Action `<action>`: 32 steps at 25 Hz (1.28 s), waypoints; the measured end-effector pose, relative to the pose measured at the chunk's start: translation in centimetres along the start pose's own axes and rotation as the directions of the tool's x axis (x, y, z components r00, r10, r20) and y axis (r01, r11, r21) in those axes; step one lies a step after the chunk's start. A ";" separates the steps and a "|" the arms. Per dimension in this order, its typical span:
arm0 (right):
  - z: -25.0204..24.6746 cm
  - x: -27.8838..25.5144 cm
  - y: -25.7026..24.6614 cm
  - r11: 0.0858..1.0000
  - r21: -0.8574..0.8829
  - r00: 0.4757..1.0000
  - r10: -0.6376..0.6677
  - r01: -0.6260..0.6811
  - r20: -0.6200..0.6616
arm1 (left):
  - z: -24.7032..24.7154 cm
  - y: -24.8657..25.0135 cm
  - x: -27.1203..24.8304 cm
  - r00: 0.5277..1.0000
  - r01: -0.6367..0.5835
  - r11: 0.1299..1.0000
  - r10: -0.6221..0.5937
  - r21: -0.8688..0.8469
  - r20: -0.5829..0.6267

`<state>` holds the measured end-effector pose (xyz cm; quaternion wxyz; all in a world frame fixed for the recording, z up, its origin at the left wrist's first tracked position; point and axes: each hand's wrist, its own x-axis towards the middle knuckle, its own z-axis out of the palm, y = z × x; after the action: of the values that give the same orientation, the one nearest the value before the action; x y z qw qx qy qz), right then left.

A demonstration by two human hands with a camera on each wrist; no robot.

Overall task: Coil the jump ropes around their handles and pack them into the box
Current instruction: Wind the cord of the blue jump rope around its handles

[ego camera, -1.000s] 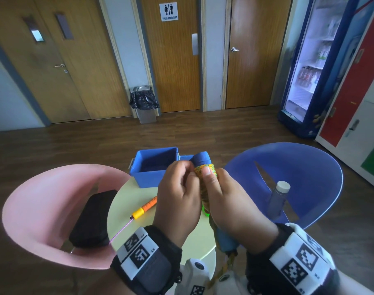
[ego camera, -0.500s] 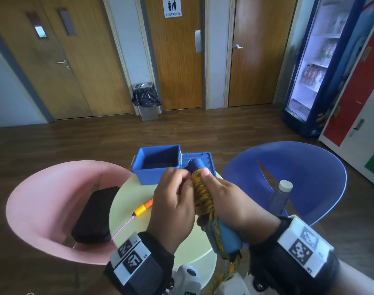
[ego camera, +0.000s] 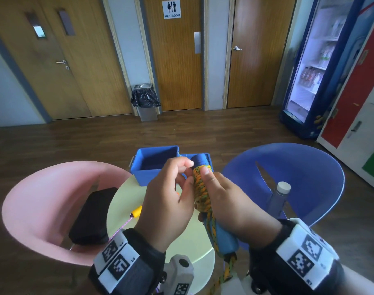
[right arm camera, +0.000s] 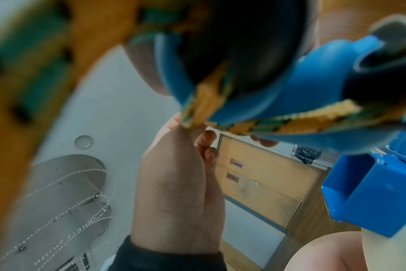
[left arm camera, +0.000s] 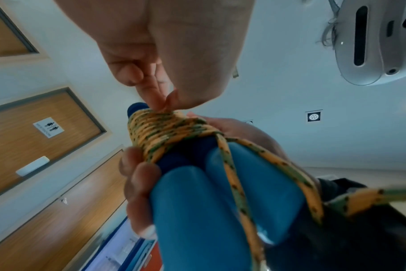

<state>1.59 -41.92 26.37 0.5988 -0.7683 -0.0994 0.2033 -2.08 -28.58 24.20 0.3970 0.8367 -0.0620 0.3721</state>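
Note:
Two blue handles point(ego camera: 224, 237) lie side by side with an orange-green rope point(ego camera: 200, 188) coiled round their upper half. My right hand point(ego camera: 211, 182) grips this bundle above the table, thumb on the coil, its fingers point(left arm camera: 139, 183) wrapped underneath. My left hand point(ego camera: 182, 173) pinches the rope at the coil's top end point(left arm camera: 160, 102), as the right wrist view point(right arm camera: 192, 121) also shows. Loose rope point(ego camera: 226, 271) hangs below the handles. The open blue box point(ego camera: 156, 165) stands just behind the hands. A second rope's orange handle point(ego camera: 137, 211) and pink cord point(ego camera: 120, 227) lie on the table.
The round pale table point(ego camera: 126, 201) is small. A pink chair point(ego camera: 43, 205) on the left holds a black pouch point(ego camera: 90, 216). A blue chair point(ego camera: 309, 179) on the right holds a capped bottle point(ego camera: 279, 199). Wooden floor, doors and a bin point(ego camera: 145, 103) lie beyond.
The right hand tilted the bundle so its lower handles point toward me. My left fingers moved from over the coil to a pinch at its top end.

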 end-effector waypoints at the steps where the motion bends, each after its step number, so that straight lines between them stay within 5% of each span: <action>1: 0.1 -0.2 0.0 1.000 -0.023 1.000 -0.017 0.017 -0.015 | 0.2 0.2 -0.1 1.000 0.013 0.999 -0.013 -0.034 0.010; 11: -0.4 0.3 -0.4 0.998 0.044 0.998 -0.047 0.048 -0.039 | 0.8 0.5 -0.5 0.999 0.000 0.998 -0.003 -0.061 -0.040; 18: -0.2 0.5 0.5 0.936 -0.309 0.980 -0.192 0.167 -0.050 | 1.7 0.2 -0.6 0.993 0.122 0.990 -0.121 -0.074 0.015; 22: -0.2 1.8 2.1 0.955 -0.260 0.987 -0.157 0.145 -0.025 | 1.2 -1.0 -0.9 0.990 0.124 0.990 -0.119 -0.072 0.077; 25: -0.9 2.7 2.4 0.999 0.045 0.985 -0.024 0.017 0.172 | 0.5 -2.3 -0.8 0.994 0.108 0.993 -0.107 -0.051 0.020; 27: -0.9 3.0 2.4 0.981 0.164 0.930 0.035 -0.102 0.365 | 0.3 -3.3 -0.3 0.994 0.095 0.995 -0.095 0.000 -0.044; 30: -0.1 3.8 2.8 0.939 0.235 0.798 0.062 -0.250 0.600 | -0.4 -5.1 0.8 0.958 0.234 0.966 -0.209 -0.112 0.198; 32: 0.4 4.9 3.3 0.929 0.244 0.749 0.050 -0.278 0.661 | -1.3 -7.1 1.5 0.935 0.324 0.937 -0.297 -0.127 0.193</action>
<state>5.49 -40.53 22.14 0.6262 -0.5468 -0.1947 0.5205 1.08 -22.55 21.37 0.5089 0.8308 0.0085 0.2254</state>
